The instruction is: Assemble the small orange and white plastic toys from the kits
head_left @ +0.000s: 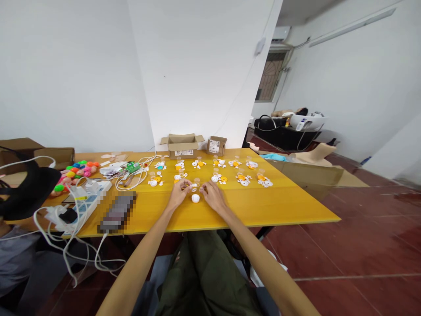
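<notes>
My left hand (180,192) and my right hand (212,195) face each other over the table, fingers curled inward. Small white bits show at the fingertips of both, too small to make out. Between the hands lie small white plastic pieces (194,189), with a clear plastic cup (197,180) just beyond. Nearer to me, a round white plastic part (195,198) with an orange lower edge sits on the yellow tabletop (250,206), apart from both hands.
Several clusters of white and orange parts (244,179) with clear cups spread across the table's far half. Two cardboard boxes (184,146) stand against the wall. Leftward are a phone (116,213), a power strip (87,204), cables and coloured balls (79,170). Part of another person (18,259) shows at far left.
</notes>
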Demonstrator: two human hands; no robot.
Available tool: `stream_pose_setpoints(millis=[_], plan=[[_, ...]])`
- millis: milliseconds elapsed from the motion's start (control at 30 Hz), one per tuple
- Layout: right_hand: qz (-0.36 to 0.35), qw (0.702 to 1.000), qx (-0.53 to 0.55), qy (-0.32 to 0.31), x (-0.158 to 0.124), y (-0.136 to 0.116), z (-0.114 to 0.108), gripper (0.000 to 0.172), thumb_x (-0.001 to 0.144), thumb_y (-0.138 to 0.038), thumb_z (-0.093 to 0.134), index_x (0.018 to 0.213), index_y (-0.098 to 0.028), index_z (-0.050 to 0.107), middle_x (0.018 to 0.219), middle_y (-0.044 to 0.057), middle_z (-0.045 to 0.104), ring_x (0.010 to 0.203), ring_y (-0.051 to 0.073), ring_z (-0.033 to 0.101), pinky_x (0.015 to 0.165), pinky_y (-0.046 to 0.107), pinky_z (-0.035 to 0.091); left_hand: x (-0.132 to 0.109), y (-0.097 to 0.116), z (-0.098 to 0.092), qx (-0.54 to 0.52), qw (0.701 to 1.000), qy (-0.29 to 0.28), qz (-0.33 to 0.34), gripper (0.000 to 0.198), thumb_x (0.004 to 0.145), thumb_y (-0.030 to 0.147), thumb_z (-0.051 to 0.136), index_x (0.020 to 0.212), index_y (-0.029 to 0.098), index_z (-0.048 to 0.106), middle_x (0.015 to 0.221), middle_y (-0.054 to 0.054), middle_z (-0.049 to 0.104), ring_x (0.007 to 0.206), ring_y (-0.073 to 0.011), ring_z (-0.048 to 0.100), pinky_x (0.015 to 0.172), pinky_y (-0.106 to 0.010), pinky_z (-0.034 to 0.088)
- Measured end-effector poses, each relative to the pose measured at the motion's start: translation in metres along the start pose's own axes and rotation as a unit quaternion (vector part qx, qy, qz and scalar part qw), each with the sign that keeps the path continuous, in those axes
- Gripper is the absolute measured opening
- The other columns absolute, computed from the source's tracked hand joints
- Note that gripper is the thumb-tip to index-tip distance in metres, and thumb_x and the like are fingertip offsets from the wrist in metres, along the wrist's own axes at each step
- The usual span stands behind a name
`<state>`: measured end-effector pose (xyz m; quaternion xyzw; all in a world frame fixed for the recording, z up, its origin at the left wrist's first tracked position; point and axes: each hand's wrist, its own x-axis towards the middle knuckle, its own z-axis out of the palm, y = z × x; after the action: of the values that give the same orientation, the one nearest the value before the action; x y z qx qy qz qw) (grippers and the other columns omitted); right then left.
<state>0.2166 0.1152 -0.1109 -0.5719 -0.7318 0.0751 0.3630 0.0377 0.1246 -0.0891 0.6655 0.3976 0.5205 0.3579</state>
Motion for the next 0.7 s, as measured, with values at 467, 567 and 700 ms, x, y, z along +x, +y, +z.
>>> stream_pose_setpoints(millis=[467, 567, 700], plan=[[0.013, 0.956, 0.273, 0.105, 0.006, -0.009, -0.001, 0.018, 0.087, -0.034, 0.054, 0.087, -0.023, 0.067, 0.087, 0.005, 0.075, 0.085, 0.023, 0.07, 0.073, 0.032, 0.055, -0.002, 0.002, -0.002, 0.021, 0.999, -0.03, -0.015, 0.008, 0.075, 0.023, 0.069, 0.082, 0.019, 0.069, 0.078, -0.001, 0.071, 0.072, -0.0159, 0.066, 0.068, -0.027, 0.052], [0.015, 0.942, 0.319, 0.106, 0.006, -0.011, 0.001, 0.017, 0.084, -0.036, 0.057, 0.083, -0.022, 0.066, 0.082, 0.005, 0.074, 0.08, 0.022, 0.069, 0.073, 0.033, 0.056, -0.002, 0.004, -0.001, 0.02, 0.999, -0.031, -0.017, 0.008, 0.075, 0.024, 0.07, 0.081, 0.019, 0.07, 0.078, -0.001, 0.071, 0.072, -0.0164, 0.066, 0.068, -0.027, 0.053], [0.003, 0.925, 0.369, 0.094, 0.005, -0.014, 0.003, 0.017, 0.083, -0.038, 0.06, 0.083, -0.022, 0.066, 0.084, 0.005, 0.075, 0.081, 0.022, 0.071, 0.078, 0.034, 0.057, -0.002, 0.004, -0.001, -0.001, 0.999, -0.036, -0.022, 0.009, 0.076, 0.026, 0.071, 0.082, 0.019, 0.069, 0.075, -0.001, 0.07, 0.071, -0.0166, 0.066, 0.064, -0.027, 0.052]])
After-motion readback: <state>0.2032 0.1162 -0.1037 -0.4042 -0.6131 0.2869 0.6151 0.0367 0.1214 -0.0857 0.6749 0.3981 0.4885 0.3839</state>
